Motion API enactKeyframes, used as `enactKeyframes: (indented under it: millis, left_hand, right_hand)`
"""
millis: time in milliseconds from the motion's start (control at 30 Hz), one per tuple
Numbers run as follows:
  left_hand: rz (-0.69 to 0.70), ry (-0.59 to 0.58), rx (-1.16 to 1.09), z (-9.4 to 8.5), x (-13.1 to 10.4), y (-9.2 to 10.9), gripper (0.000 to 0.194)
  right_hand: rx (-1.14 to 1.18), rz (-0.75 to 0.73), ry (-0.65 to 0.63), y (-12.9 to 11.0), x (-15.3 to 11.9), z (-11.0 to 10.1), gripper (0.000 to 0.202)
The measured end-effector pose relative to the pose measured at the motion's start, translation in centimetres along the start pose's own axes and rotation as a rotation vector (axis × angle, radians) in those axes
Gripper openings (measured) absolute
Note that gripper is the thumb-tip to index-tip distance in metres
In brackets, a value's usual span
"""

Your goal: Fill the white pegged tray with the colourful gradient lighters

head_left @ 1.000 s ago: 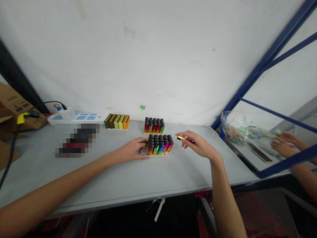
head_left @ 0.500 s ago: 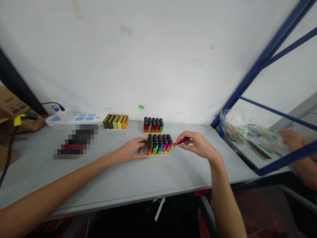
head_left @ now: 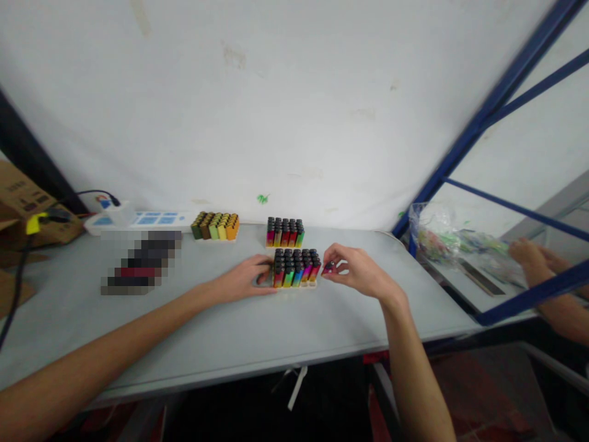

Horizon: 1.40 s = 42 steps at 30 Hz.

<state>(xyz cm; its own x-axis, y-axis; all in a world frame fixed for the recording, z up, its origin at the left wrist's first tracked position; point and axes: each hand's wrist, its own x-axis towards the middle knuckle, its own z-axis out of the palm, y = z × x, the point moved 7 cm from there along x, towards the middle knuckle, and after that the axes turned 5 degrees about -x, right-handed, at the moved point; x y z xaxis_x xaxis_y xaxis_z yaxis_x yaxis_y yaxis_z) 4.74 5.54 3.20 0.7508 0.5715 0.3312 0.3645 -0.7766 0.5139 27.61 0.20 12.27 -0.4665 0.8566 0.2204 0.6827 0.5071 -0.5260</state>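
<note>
1. The right hand [head_left: 354, 268] pinches a small, dark-topped lighter [head_left: 328, 267] between thumb and fingers. It lies on the palm's left side, just beside the right end of the near tray [head_left: 294, 287]; whether it touches the tray cannot be told.
2. Its long axis looks slanted, but the fingers hide too much to be sure. The lighters [head_left: 297, 267] in the near tray stand upright in close rows, dark tops up.
3. The left hand [head_left: 248, 277] grasps the tray's left end, thumb at the front corner and fingers farther back. The right hand is the nearer one to the tray's right end.
4. Behind that tray, towards the back edge of the bench [head_left: 276, 331], stands a second block of lighters [head_left: 285, 233]; to its left is a green-to-orange block [head_left: 215, 227].
5. Along the bench's back left lie a power strip [head_left: 159, 218] and a cardboard box [head_left: 50, 215].
6. Past the right edge are a blue frame [head_left: 460, 156], clear plastic bags [head_left: 435, 236] and a co-worker's hands [head_left: 529, 258], blurred.
</note>
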Motion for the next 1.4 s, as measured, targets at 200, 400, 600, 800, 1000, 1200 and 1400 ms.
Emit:
enactKeyframes:
  millis: [200, 400, 600, 800, 1000, 1200, 1400]
  left_hand:
    - [-0.014, -0.011, -0.001, 0.0, 0.0, 0.0, 0.042]
    - [-0.02, -0.001, -0.02, 0.1, 0.1, -0.2, 0.042]
    - [-0.015, -0.002, -0.004, 0.2, 0.1, -0.1, 0.042]
    - [-0.013, 0.002, -0.01, 0.1, 0.2, 0.1, 0.04]
    - [-0.013, -0.005, -0.005, 0.1, 0.2, 0.2, 0.039]
    - [-0.013, 0.005, -0.011, 0.1, 0.1, 0.2, 0.039]
    - [-0.024, -0.001, -0.041, 0.0, 0.1, 0.1, 0.04]
  right_hand:
    - [-0.047, -0.037, -0.029, -0.2, 0.1, 0.3, 0.014]
    - [0.001, -0.042, -0.06, -0.8, 0.2, 0.5, 0.014]
    - [0.014, -0.006, -0.064, -0.8, 0.7, 1.4, 0.013]
    - [0.048, 0.054, -0.051, -0.6, 0.9, 2.2, 0.012]
    - [-0.045, 0.048, -0.082, -0.7, 0.9, 3.0, 0.011]
    - [-0.102, 0.034, -0.092, -0.6, 1.1, 3.2, 0.013]
    - [-0.063, 0.049, -0.042, -0.5, 0.9, 2.3, 0.013]
